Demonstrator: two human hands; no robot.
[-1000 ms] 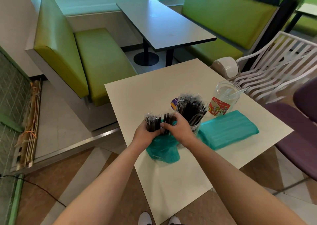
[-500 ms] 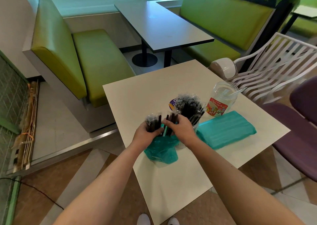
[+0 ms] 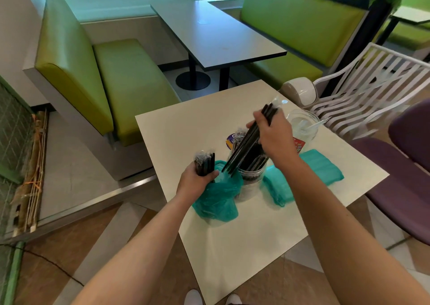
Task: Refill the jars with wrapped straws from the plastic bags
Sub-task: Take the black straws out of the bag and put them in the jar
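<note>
My left hand (image 3: 197, 181) grips the neck of a teal plastic bag (image 3: 217, 202) with a bunch of black wrapped straws (image 3: 204, 162) sticking up out of it. My right hand (image 3: 273, 133) is raised over the table and holds a few black wrapped straws (image 3: 246, 145), tilted, their lower ends near the bag's mouth. Just behind the bag stands a clear jar (image 3: 251, 179) full of black straws. A second clear jar (image 3: 302, 126) with a red label stands farther right, holding little.
A second teal bag (image 3: 323, 168), flat and full, lies right of the jars on the cream table (image 3: 244, 246). A purple lid (image 3: 229, 140) lies behind the full jar. A white slatted chair (image 3: 363, 93) and purple seat (image 3: 407, 188) stand at the right, green benches beyond.
My right hand has pulled a few straws up out of the bag and lifted them to the right, over the full jar. My left hand still grips the bag.
</note>
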